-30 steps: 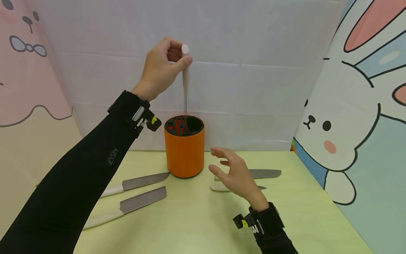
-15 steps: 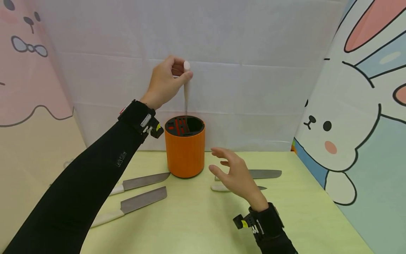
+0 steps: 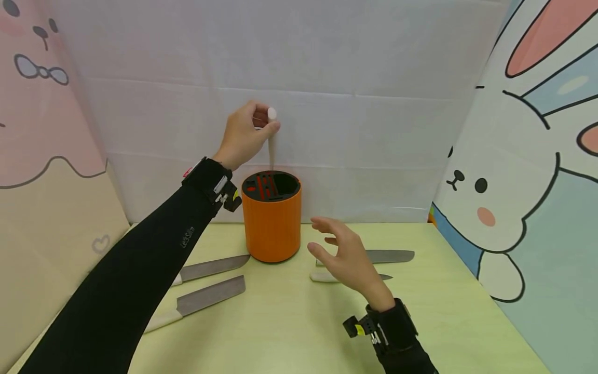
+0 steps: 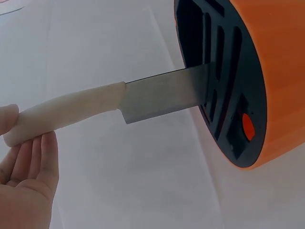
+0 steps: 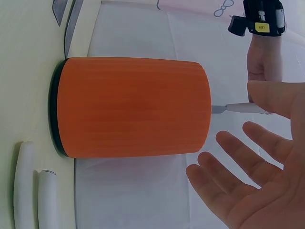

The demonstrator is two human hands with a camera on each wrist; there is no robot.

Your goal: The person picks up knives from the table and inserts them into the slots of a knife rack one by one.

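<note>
My left hand (image 3: 245,134) pinches the end of a knife's pale handle (image 4: 71,109) between thumb and fingers, above an orange knife block (image 3: 272,231). The knife stands upright in the head view, and the left wrist view shows its broad blade (image 4: 164,94) partly inside a slot of the block's black slotted top (image 4: 226,95). The lower part of the blade is hidden in the block. To the right of the block, my right hand (image 3: 348,257) hovers with fingers spread and loosely bent, holding nothing.
On the table's left lie a pointed knife (image 3: 215,267) and a square-ended knife (image 3: 211,296), their handles partly behind my left sleeve. Beneath my right hand are a wider knife (image 3: 390,255) and a small knife (image 3: 324,277). A white sheet (image 3: 374,130) hangs behind the block.
My left hand has come down with the knife, and more of the blade has gone into the block. The right hand stays where it was.
</note>
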